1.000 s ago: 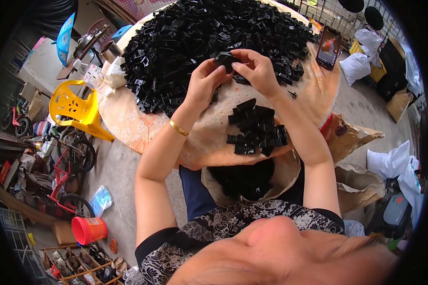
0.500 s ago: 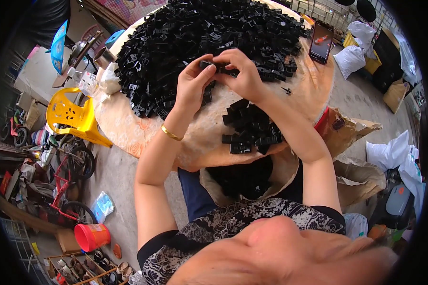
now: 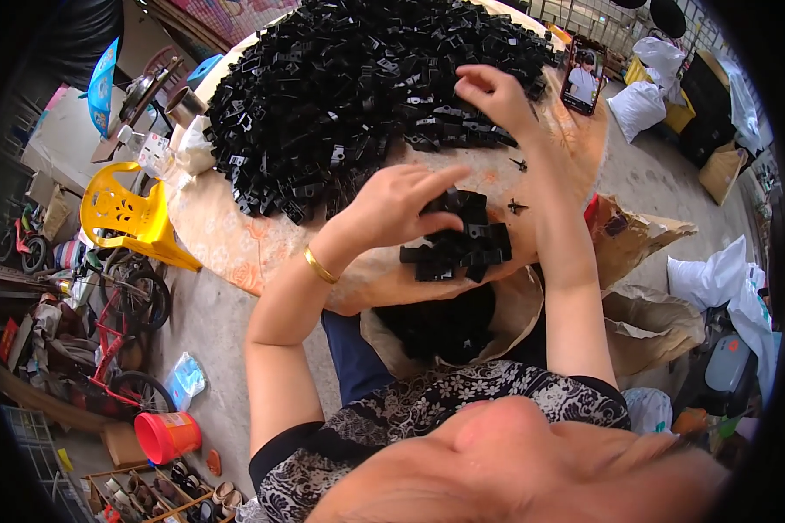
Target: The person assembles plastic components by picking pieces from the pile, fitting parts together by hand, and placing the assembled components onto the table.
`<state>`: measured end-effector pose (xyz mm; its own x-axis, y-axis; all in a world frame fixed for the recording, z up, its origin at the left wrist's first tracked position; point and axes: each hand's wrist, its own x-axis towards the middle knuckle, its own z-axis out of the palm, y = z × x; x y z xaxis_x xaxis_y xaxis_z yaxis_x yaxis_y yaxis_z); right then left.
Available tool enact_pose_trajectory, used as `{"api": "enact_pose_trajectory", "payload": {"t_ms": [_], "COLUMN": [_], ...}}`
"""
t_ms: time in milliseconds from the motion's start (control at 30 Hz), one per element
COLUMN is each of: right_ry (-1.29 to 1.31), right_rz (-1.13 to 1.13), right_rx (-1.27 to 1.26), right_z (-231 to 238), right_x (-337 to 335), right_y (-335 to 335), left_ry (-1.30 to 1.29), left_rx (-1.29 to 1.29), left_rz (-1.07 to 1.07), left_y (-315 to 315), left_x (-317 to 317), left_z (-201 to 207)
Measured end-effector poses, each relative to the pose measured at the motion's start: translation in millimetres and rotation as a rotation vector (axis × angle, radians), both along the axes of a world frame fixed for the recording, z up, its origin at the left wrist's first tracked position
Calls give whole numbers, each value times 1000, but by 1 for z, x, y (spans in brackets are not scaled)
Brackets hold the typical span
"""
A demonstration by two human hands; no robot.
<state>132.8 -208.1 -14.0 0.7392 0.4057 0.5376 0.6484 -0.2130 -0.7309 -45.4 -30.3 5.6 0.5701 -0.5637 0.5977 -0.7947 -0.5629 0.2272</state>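
Observation:
My left hand is over a small group of black plastic parts near the table's front edge. Its thumb and forefinger are spread apart, and it partly covers the parts beneath. Farther out, my right hand hovers at the right side of a large heap of black plastic parts. Its fingers are loosely bent, with nothing visible between them. Two tiny dark bits, one of them a spiky scrap, lie on the cloth left of my right forearm.
A patterned peach cloth covers the round table. A phone stands at its right edge. An open paper sack with black parts inside sits below the front edge. Around are a yellow chair, a red bucket and white bags.
My hands were together around a black part and have separated. The left came down to the small group; the right moved right and outward. A second dark scrap now shows on the cloth.

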Motion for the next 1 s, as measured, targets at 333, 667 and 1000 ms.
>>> {"api": "enact_pose_trajectory", "payload": {"t_ms": [333, 667, 1000], "right_ry": [-21, -136, 503], "right_rz": [23, -66, 410], "right_rx": [-450, 35, 418], "right_z": [-15, -24, -1], "right_x": [-15, -10, -30], "right_y": [27, 38, 34], "left_ry": [247, -2, -52], "left_rx": [-148, 183, 109], "left_rz": [361, 519, 491], "left_y": [23, 36, 33], "left_x": [46, 100, 96], "left_z": [-27, -16, -36]}}
